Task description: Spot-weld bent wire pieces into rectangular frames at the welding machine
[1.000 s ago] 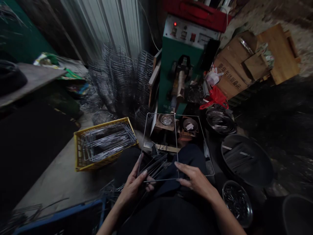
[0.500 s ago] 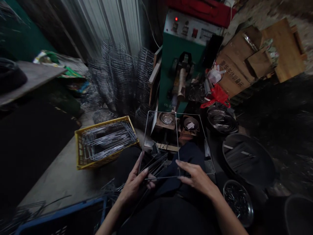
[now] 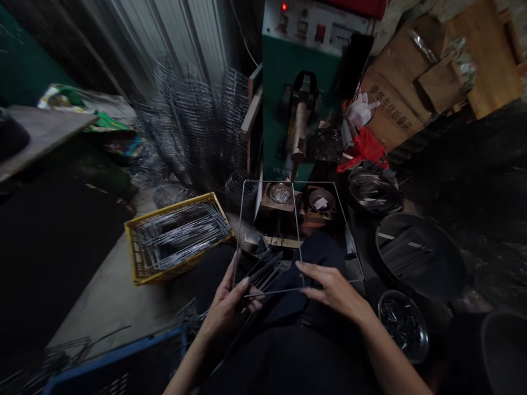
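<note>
Both hands hold a rectangular wire frame (image 3: 295, 219) with a rod across its middle, stretched out over my lap. Its far side meets the tip of the spot welding machine's electrode (image 3: 290, 171). My left hand (image 3: 231, 296) is closed on the frame's near left corner. Several loose thin metal rods (image 3: 263, 274) lie on my lap just beyond those fingers. My right hand (image 3: 329, 285) pinches the near end of the middle rod, thumb and fingers close to where it crosses the near side.
A yellow crate (image 3: 129, 241) of bent wire pieces stands at left, a blue crate (image 3: 119, 356) nearer. Behind are stacked wire coils (image 3: 193, 115). At right are a black basin (image 3: 436, 274) with rods, a metal bowl (image 3: 403, 323) of small parts and a cardboard box (image 3: 395, 109).
The view has tipped down a little, so the machine sits higher in the picture. The wire frame stays at the electrode, and both hands keep nearly the same grip.
</note>
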Demonstrator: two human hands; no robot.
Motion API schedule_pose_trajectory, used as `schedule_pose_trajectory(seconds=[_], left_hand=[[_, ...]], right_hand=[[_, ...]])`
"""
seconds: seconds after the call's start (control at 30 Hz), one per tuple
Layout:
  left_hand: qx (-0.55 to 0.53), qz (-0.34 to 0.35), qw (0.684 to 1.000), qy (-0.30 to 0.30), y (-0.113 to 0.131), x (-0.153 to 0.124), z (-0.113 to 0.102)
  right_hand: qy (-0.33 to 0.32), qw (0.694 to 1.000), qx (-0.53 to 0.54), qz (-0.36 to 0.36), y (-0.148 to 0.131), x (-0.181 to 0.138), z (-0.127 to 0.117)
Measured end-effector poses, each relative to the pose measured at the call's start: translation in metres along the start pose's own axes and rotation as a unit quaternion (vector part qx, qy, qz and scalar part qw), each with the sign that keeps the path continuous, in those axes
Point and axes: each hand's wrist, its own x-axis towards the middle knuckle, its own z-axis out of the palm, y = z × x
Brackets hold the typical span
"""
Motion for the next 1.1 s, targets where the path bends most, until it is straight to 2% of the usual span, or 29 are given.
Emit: schedule_pose_trajectory(seconds=[0.63,0.83,0.9,0.97,1.1], left_hand=[[0.009,-0.024,1.0,0.005,0.0,0.002,0.009],[-0.01,-0.021,1.0,0.001,-0.003,0.001,0.009],[-0.012,-0.001,1.0,-0.018,0.0,0.013,0.005],[-0.02,0.021,0.999,-0.045,0.006,0.037,0.0],[-0.029,0.083,0.993,-0.078,0.032,0.114,-0.006]], right_hand=[[0.0,1.0,-0.014,0.008,0.005,-0.001,0.0],[0.026,0.999,-0.031,-0.008,0.009,-0.003,0.007],[0.044,0.998,-0.05,-0.018,0.016,0.004,0.006],[0.067,0.994,-0.08,-0.02,0.027,0.022,0.0],[0.131,0.978,-0.164,0.011,0.051,0.086,-0.029]])
